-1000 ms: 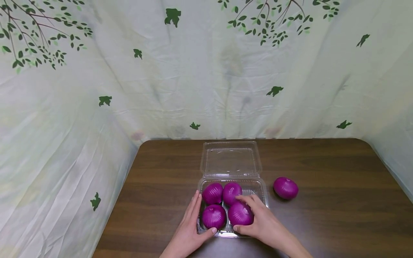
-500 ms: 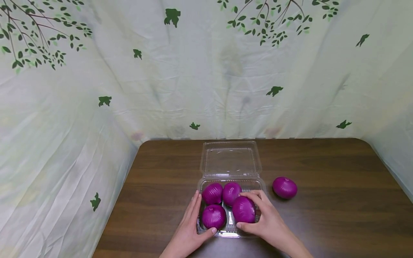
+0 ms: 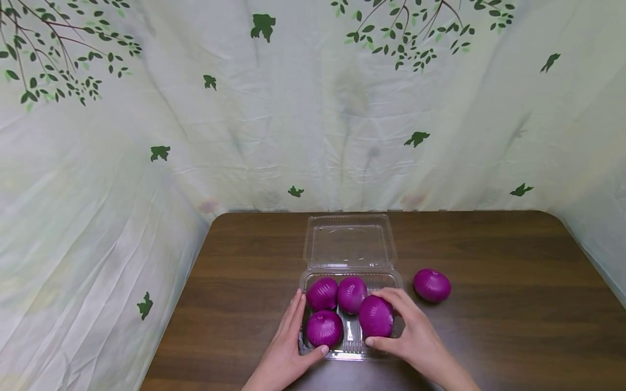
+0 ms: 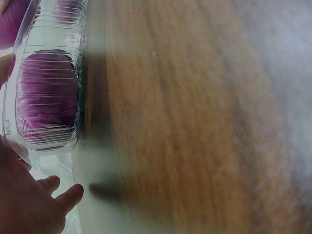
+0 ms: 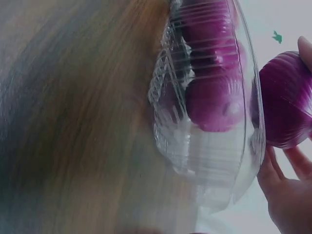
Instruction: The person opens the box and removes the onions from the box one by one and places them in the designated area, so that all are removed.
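Note:
My right hand (image 3: 417, 338) grips a purple onion (image 3: 376, 316) between thumb and fingers, over the right part of a clear plastic clamshell container (image 3: 350, 356). In the right wrist view this onion (image 5: 285, 100) is above the container's rim. Three more onions sit inside: one at back left (image 3: 321, 294), one at back middle (image 3: 352, 295), one at front left (image 3: 324, 328). Against the container's left side lies my left hand (image 3: 286, 347), its fingers straight and its thumb at the front edge. Another onion (image 3: 432, 285) rests on the table to the right.
The hinged lid (image 3: 350, 244) lies folded back behind the container. Everything stands on a brown wooden table (image 3: 513, 304). A pale cloth (image 3: 313, 108) printed with leaves and branches hangs behind the table and along its sides.
My right hand has lifted the onion from the container's front right and shifted it to the right. The left hand has kept its place.

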A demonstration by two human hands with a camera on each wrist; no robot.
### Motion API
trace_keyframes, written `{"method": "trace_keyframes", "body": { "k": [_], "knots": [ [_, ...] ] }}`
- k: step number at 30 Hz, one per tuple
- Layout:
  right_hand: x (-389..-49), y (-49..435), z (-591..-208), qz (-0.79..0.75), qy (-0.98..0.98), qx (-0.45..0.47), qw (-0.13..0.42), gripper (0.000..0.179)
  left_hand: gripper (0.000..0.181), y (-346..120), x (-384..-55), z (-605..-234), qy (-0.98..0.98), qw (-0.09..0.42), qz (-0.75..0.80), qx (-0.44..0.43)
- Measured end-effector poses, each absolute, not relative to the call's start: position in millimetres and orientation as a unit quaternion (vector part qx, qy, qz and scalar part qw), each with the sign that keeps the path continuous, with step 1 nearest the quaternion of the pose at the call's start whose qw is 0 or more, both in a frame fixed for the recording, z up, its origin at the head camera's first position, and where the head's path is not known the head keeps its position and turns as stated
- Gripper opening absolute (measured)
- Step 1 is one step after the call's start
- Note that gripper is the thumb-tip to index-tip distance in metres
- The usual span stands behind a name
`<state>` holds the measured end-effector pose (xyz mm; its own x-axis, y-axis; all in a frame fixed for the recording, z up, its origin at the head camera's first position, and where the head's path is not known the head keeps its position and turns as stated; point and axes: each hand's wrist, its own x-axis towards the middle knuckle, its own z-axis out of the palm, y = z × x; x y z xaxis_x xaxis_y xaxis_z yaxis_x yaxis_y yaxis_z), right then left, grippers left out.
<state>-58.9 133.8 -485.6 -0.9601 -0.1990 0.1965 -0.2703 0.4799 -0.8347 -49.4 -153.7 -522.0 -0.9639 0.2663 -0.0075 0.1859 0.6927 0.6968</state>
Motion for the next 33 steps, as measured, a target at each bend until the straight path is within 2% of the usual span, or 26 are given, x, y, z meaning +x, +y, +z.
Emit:
{"method": "trace_keyframes", "body": {
  "k": [7,19,33],
  "knots": [
    [-62,144,-485,0.471,-0.869,0.135,0.077,0.079,0.109,-154,-50,-523,0.919,0.055,0.370,0.124],
    [-64,160,-484,0.463,-0.866,0.159,0.101,0.085,0.109,-153,-49,-522,0.921,0.055,0.365,0.123],
    [-63,178,-483,0.518,-0.837,0.148,0.099,0.089,0.109,-154,-47,-521,0.922,0.054,0.361,0.128]
  ]
}}
